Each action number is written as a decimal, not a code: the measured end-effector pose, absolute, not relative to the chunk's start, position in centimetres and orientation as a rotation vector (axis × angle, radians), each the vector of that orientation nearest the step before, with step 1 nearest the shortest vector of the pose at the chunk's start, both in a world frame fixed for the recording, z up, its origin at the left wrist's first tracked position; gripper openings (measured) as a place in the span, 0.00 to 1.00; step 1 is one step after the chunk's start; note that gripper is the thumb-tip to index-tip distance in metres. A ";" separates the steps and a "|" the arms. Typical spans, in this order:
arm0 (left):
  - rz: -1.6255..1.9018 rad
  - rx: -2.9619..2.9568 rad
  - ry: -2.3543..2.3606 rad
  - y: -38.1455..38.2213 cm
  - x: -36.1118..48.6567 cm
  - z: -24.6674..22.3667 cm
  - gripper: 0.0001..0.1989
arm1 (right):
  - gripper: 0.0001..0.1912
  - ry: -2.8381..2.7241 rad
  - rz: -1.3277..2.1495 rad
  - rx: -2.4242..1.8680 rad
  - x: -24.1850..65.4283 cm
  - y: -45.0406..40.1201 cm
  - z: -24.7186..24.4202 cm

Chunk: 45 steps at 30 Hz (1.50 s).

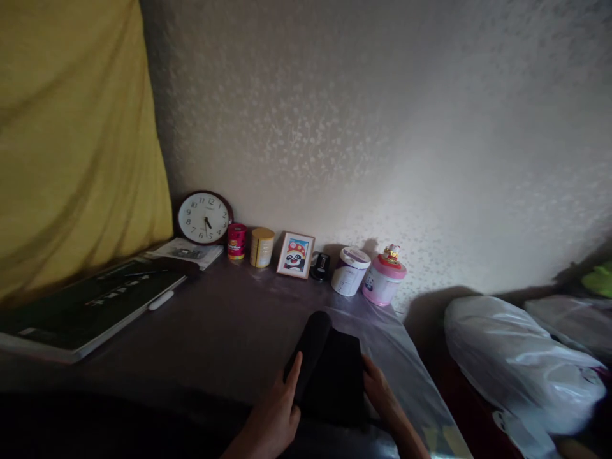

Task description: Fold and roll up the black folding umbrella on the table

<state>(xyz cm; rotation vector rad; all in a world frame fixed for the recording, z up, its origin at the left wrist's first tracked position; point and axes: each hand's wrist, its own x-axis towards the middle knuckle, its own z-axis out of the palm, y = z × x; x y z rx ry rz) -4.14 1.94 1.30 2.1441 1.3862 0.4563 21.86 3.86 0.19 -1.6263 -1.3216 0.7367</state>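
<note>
Near the front of the table, my left hand [275, 411] grips a long black object with a rounded end [313, 344], the index finger lying along its side. Right beside it is a flat, black, square-cornered piece [337, 379]. My right hand [380, 389] holds that piece by its right edge, with most of its fingers hidden. Whether the two black parts are joined is too dark to tell. Both hands are low in the head view, over the dark table cover [215, 331].
Along the wall stand a round clock [204, 218], a red can [236, 241], a yellow can [262, 247], a framed panda picture [295, 255], a white tub [350, 272] and a pink-lidded tub [384, 284]. A green book [95, 299] lies left. White plastic bags [516, 357] sit beyond the right edge.
</note>
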 end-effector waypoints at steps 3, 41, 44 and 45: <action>0.402 2.147 1.390 2.1 -4.0 1.5 0.42 | 0.23 -1.293 0.723 -1.664 21.8 4.0 1.5; 0.368 2.240 1.460 1.9 -5.3 2.3 0.32 | 0.17 -1.414 1.044 -1.604 11.0 12.3 3.1; 0.443 2.307 1.542 1.9 -5.7 2.8 0.24 | 0.15 -1.525 0.964 -1.603 10.7 11.9 3.5; 0.501 2.349 1.558 1.9 -5.7 2.9 0.22 | 0.14 -1.573 0.910 -1.614 10.6 11.8 3.5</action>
